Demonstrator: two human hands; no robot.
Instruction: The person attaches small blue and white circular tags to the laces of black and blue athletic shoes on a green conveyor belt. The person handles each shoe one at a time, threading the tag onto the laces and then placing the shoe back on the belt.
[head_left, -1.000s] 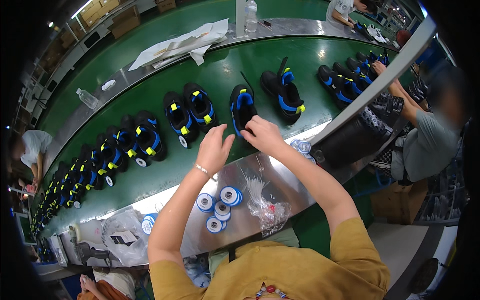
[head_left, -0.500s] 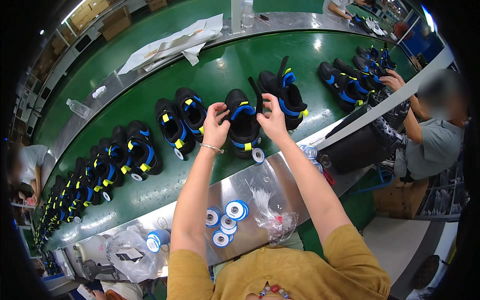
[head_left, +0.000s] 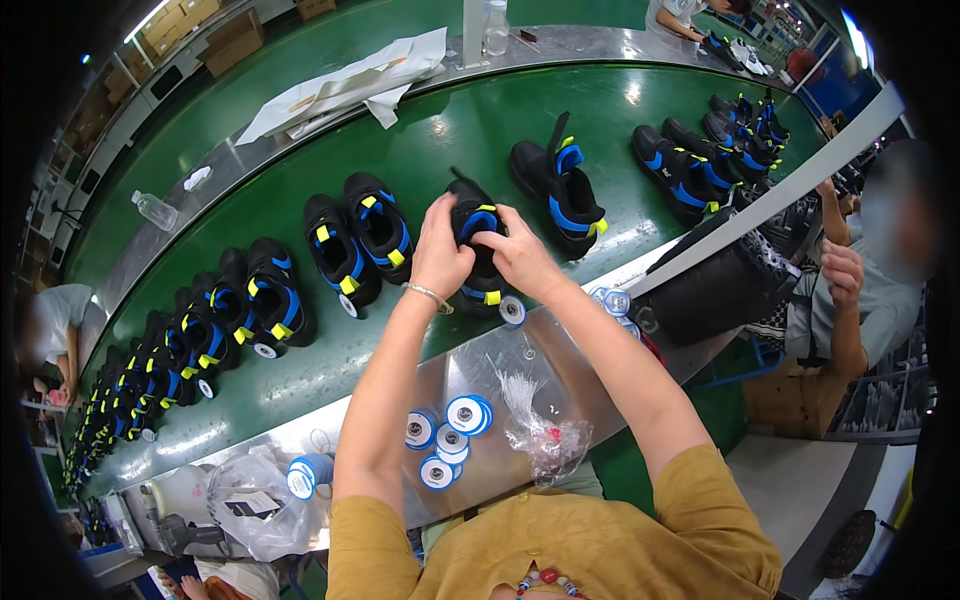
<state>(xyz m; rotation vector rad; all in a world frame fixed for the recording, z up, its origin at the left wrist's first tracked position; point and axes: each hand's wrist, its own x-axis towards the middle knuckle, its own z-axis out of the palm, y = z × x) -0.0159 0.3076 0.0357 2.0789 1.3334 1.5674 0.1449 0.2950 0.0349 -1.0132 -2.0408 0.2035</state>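
Both hands, left hand (head_left: 441, 255) and right hand (head_left: 512, 255), fingers grasping one black shoe (head_left: 478, 250); four spools (head_left: 450, 441) on worktop (head_left: 500, 350) nearby.

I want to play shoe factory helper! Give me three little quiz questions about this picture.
1. True or false: both hands, the left hand and the right hand, are on one black and blue shoe.
2. What colour is the belt under the shoes? A) green B) red C) white
3. Fill the gap: the round blue and white spools lie on the ______ metal shelf nearer the person than the belt.

Key: 1 true. 2 A. 3 shiny (silver).
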